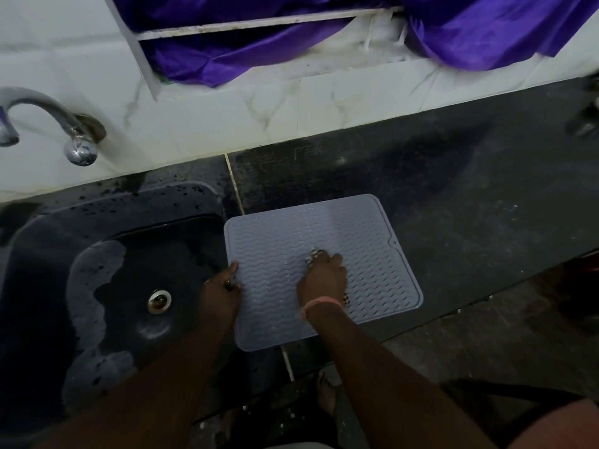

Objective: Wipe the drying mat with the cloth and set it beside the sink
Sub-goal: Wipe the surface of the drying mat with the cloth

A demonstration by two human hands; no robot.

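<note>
Both hands work the drying mat (324, 270) lying just right of the sink (113, 286): left hand (222, 294) pinches its sink-side edge, right hand (322, 278) presses the bunched cloth (313, 255) down mid-mat; hard strokes risk the mat sliding sinkward

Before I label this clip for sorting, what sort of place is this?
Most likely a home kitchen: a dark sink under a wall tap, and a drying mat on the stone counter.
</note>
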